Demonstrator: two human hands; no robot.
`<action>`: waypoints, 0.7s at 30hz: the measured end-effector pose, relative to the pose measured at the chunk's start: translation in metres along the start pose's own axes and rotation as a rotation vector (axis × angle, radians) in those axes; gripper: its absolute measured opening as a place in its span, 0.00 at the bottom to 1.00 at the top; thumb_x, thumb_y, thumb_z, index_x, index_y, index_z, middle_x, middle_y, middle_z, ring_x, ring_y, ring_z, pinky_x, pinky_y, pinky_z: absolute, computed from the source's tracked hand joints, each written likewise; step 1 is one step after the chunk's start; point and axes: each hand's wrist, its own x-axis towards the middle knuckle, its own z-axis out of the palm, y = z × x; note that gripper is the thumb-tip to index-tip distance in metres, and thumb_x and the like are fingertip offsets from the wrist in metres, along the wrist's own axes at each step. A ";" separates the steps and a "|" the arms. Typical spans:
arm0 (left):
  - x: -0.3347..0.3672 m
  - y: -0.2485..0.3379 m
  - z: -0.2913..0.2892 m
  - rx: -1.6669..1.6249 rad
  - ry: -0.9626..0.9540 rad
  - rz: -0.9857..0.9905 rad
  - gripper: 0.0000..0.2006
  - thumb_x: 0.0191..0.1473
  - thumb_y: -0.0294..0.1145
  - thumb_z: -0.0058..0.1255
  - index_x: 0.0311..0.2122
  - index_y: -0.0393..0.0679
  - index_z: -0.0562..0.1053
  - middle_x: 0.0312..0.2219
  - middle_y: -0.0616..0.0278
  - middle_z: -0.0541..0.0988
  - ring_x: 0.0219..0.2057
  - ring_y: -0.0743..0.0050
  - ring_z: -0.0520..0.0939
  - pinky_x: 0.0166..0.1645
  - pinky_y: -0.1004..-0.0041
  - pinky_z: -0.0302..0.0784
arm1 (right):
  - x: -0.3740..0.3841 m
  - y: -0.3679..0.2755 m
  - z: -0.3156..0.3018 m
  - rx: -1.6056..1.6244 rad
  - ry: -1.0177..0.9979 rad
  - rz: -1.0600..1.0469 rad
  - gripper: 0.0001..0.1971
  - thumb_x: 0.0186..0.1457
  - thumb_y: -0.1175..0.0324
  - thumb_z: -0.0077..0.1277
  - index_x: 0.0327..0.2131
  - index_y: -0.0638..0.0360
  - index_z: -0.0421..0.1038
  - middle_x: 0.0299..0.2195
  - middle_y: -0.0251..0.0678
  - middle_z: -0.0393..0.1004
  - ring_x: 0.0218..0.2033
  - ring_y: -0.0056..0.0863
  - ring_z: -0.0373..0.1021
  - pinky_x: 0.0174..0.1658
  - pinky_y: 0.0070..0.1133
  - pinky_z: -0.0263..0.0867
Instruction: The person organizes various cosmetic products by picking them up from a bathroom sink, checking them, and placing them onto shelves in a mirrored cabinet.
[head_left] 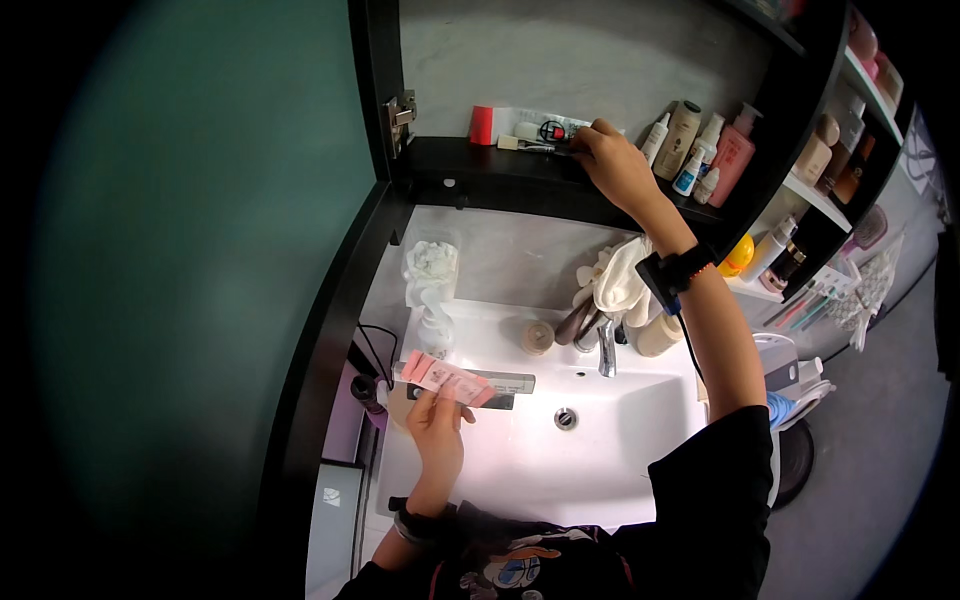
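Pink packets (440, 377), with a clear flat box (516, 383): grasped in left hand (437, 432), above sink (610, 470). Right hand (612, 160): at shelf (432, 156), beside pale-tipped brush (511, 143); grip cannot be told. Apparent step: reaching among shelf items. Next move calls for a light pinch.

Black fisheye edges frame a brightly lit sink (625, 465).

Room opens above the basin (560, 470), but bottles (680, 142) crowd the shelf (450, 158) beside the right hand (612, 162).

pink packet (447, 380) tilted above sink (610, 470)
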 end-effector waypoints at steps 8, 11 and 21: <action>0.003 0.002 0.002 0.005 -0.045 0.019 0.08 0.56 0.28 0.41 0.35 0.34 0.71 0.19 0.70 0.69 0.16 0.89 0.60 0.22 0.82 0.64 | 0.003 0.000 0.002 -0.046 0.010 0.000 0.06 0.47 0.71 0.48 0.30 0.58 0.69 0.32 0.38 0.67 0.33 0.41 0.68 0.35 0.32 0.66; 0.004 0.002 0.003 -0.001 -0.043 0.012 0.08 0.56 0.27 0.41 0.35 0.34 0.71 0.18 0.70 0.68 0.16 0.88 0.60 0.23 0.82 0.64 | 0.003 0.002 0.002 -0.051 0.004 -0.011 0.06 0.46 0.70 0.48 0.30 0.59 0.69 0.31 0.39 0.67 0.33 0.41 0.69 0.35 0.32 0.66; 0.012 0.010 0.008 0.044 -0.147 0.078 0.09 0.55 0.27 0.42 0.35 0.33 0.71 0.20 0.67 0.71 0.15 0.88 0.62 0.21 0.83 0.63 | -0.039 -0.047 -0.029 0.312 0.017 -0.105 0.05 0.47 0.73 0.47 0.30 0.61 0.69 0.27 0.40 0.68 0.27 0.37 0.69 0.30 0.28 0.66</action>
